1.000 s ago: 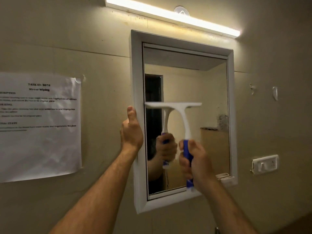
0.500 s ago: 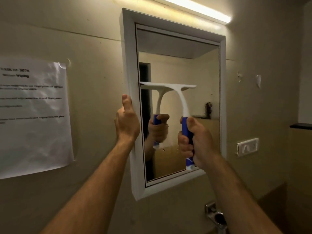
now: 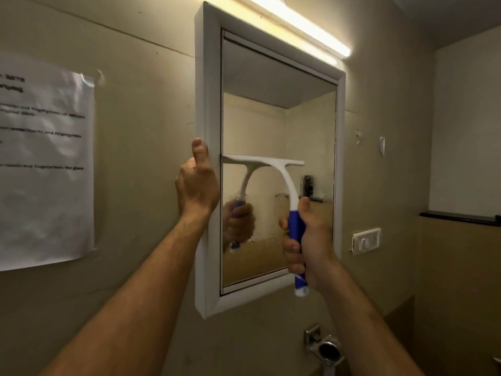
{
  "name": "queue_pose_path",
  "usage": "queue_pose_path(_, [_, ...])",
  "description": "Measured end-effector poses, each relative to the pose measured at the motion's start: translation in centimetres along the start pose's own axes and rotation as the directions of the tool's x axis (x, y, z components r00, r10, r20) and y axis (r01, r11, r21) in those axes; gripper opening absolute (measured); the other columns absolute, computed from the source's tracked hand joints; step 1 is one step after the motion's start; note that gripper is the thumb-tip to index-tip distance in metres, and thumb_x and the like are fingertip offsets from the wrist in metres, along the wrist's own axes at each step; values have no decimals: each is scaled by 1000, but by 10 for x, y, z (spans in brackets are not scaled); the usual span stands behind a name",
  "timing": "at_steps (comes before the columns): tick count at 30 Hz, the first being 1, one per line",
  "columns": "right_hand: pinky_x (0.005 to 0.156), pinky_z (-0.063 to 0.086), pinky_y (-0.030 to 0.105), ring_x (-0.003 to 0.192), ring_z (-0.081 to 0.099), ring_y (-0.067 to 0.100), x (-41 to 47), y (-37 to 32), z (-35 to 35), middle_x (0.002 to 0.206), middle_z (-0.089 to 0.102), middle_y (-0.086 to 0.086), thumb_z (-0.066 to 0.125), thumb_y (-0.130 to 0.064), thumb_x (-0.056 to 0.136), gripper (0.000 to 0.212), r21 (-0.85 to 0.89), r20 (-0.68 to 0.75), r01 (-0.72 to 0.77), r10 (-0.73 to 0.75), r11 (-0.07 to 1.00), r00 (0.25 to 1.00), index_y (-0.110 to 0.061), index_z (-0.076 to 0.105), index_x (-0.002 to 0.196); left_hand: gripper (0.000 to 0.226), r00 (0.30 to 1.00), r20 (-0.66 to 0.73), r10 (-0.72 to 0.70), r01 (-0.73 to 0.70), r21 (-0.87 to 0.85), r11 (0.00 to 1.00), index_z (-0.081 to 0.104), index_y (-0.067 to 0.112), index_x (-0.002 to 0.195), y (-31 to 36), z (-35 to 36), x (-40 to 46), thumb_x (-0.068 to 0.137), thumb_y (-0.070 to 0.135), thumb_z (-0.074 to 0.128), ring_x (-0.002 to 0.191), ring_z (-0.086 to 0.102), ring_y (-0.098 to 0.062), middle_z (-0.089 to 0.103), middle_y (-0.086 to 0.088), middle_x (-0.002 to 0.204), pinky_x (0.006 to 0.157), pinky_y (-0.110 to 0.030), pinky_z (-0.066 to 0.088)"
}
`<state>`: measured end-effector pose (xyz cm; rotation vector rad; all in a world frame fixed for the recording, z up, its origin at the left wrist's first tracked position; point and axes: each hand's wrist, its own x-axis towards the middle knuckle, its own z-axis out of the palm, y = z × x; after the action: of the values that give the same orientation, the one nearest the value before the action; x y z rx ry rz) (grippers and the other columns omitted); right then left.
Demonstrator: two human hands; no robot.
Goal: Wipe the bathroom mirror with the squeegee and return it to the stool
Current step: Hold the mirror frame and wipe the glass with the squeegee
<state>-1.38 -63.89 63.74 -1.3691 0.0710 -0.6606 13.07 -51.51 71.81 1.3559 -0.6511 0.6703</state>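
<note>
White T-shaped squeegee (image 3: 267, 169), glossy mirror (image 3: 279, 126)

Squeegee held against a wall-mounted bathroom mirror, head view.

The right hand (image 3: 311, 240) is wrapped around the blue grip of the squeegee (image 3: 287, 191), whose white neck curves up to a horizontal blade pressed to the glass of the mirror (image 3: 271, 118) about halfway up, its left end at the inner edge of the frame. The left hand (image 3: 198, 180) clasps the white frame's left side, thumb pointing upward. The glass reflects the tool and the gripping hand. A lit tube light (image 3: 295, 23) runs above the frame; a printed paper sheet (image 3: 46, 169) hangs on the wall to the left, a switch plate (image 3: 366, 240) to the right, and a metal fixture (image 3: 324, 346) sits below.
</note>
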Motion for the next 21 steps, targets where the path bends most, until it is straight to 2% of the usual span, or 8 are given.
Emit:
queue_pose_path(3, [33,27,20,36,29,11,3,-6,-4,49,39,-3,34,-75,84,62,-3,16,-8,8,1000,1000,-20,55,66,69,1000,1,0,0,0,1000,51,12,69,-2,0,1,95,64,13,48,39,-14,38,1,54,47,-25,29])
queue_pose_path(11, [36,23,21,37,27,12,-27,66,-20,48,38,-2,37,-79,71,61,2,-17,-78,79,997,997,-23,57,56,64,1000,-23,21,-20,22,1000,40,19,59,-4,1,0,96,63,12,47,37,-14,37,3,52,47,-25,27])
queue_pose_path(17, [35,25,20,37,28,11,-11,27,-3,48,40,-5,35,-80,73,61,-61,-44,21,-24,998,999,-25,56,58,62,1000,0,12,-12,16,1000,40,20,60,-1,-1,0,96,61,13,46,34,-12,36,3,53,45,-24,25])
queue_pose_path(21, [36,24,20,37,27,11,-3,14,5,48,38,-5,38,-81,69,60,-34,-24,24,-24,999,999,-24,55,58,62,1000,3,9,-9,17,1000,39,19,59,-1,0,0,96,62,13,46,35,-12,36,3,52,45,-24,26])
